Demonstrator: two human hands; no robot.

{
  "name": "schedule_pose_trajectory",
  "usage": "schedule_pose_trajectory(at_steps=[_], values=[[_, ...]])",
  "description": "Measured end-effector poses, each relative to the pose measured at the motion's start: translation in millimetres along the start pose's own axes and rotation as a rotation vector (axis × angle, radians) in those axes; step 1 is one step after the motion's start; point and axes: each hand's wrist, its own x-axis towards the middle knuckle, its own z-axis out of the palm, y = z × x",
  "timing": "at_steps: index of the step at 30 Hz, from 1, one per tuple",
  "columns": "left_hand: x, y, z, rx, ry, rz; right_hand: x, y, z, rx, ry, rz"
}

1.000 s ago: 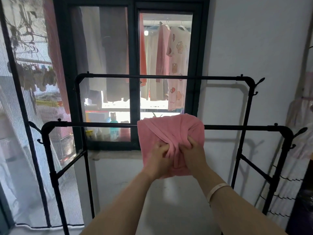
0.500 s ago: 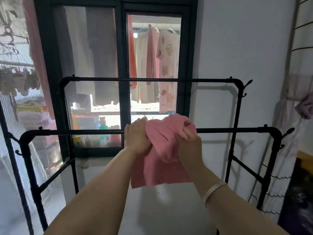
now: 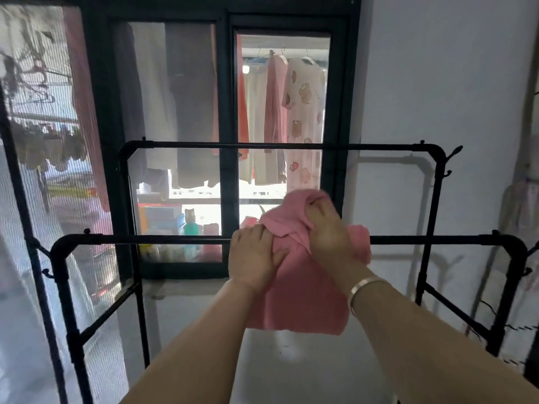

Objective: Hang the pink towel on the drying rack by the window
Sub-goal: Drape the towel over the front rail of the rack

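The pink towel point(image 3: 303, 298) lies bunched over the near bar of the black drying rack point(image 3: 145, 239), with its lower part hanging down on my side. My left hand point(image 3: 256, 258) presses and grips the towel at the bar. Just to the right, my right hand point(image 3: 329, 231) clutches a raised fold of the towel above the bar. A pale bracelet circles my right wrist. The bar is hidden where the towel and hands cover it.
A second, higher rack bar point(image 3: 277, 146) runs behind, in front of the dark-framed window point(image 3: 229, 112). Clothes hang outside the glass. A mesh screen door point(image 3: 43, 170) stands at the left, a white wall point(image 3: 437, 83) at the right, with hanging fabric at the far right edge.
Both hands rose from the towel's hanging front to the bar. The right hand has lifted a fold of towel above the bar, and the left hand shifted onto the towel at the bar.
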Motion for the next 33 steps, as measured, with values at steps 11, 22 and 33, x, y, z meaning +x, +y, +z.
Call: schedule_pose_trajectory(at_steps=[11, 22, 33], values=[[7, 6, 12, -0.118, 0.07, -0.021, -17, 19, 9, -0.385, 0.002, -0.216], [0, 10, 11, -0.082, 0.084, -0.052, 4, 36, 10, -0.417, 0.124, -0.046], [-4, 15, 13, -0.097, 0.102, -0.052, -44, 71, 2, -0.427, -0.185, 0.124]])
